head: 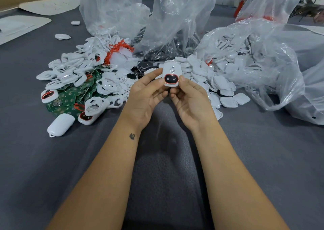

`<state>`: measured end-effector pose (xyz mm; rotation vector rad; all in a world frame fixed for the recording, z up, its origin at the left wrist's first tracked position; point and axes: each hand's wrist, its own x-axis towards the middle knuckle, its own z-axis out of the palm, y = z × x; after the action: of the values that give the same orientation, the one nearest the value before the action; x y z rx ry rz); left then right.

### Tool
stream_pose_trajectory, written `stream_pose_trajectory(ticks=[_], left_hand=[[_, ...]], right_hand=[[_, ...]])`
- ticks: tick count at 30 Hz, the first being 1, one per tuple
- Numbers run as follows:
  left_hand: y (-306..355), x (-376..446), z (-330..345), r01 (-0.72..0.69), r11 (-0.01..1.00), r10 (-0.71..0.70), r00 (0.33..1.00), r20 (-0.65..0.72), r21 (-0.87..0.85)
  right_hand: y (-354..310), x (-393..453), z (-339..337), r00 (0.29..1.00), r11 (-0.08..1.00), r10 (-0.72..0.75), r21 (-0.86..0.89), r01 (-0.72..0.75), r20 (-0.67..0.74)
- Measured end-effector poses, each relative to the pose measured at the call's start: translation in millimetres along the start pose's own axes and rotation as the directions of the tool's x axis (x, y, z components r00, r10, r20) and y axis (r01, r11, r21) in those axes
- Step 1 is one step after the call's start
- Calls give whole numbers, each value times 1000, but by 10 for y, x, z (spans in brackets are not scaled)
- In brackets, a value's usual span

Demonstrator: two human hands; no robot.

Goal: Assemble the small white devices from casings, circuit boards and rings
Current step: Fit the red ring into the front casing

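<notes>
**Seating the button pad square in the casing**

I've got the white device (171, 77) up off the grey table (52, 159), in front of the parts heap. My left hand (147, 96) pinches its left edge, my right hand (190, 98) its right edge. The black pad with the red ring (171, 79) faces me. Best, I reckon, to squeeze evenly from both sides, thumbs close to the ring, so it doesn't pop up at one corner. Circuit boards (70, 98) wait left, back casings (198, 70) right.

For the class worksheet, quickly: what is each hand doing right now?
Left hand: fingers pinch the small white plastic device with the red-ringed black button pad.
Right hand: fingers pinch the same device.
</notes>
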<state>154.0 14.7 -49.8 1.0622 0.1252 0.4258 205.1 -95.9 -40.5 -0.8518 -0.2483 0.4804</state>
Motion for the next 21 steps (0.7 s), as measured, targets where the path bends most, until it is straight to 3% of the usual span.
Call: stream_pose_trajectory(ticks=[9,13,18,21], left_hand=[[-5,-22,-6,12,999,-15,998,59,50],[-29,-2,-5,41,999,-42,999,23,35],[-49,15,1,8,1000,-8,1000,28,3],[-57,23,15,16,1000,-16,998,-67,-1]], right_hand=[[3,9,-23,1000,1000,-4,11,4,21],[34,21,-12,999,999,-3,-54,1,-33],[18,2,-3,1000,999,-11,-50,12,12],[38,1,-8,997,989,-65,-138,59,-33]])
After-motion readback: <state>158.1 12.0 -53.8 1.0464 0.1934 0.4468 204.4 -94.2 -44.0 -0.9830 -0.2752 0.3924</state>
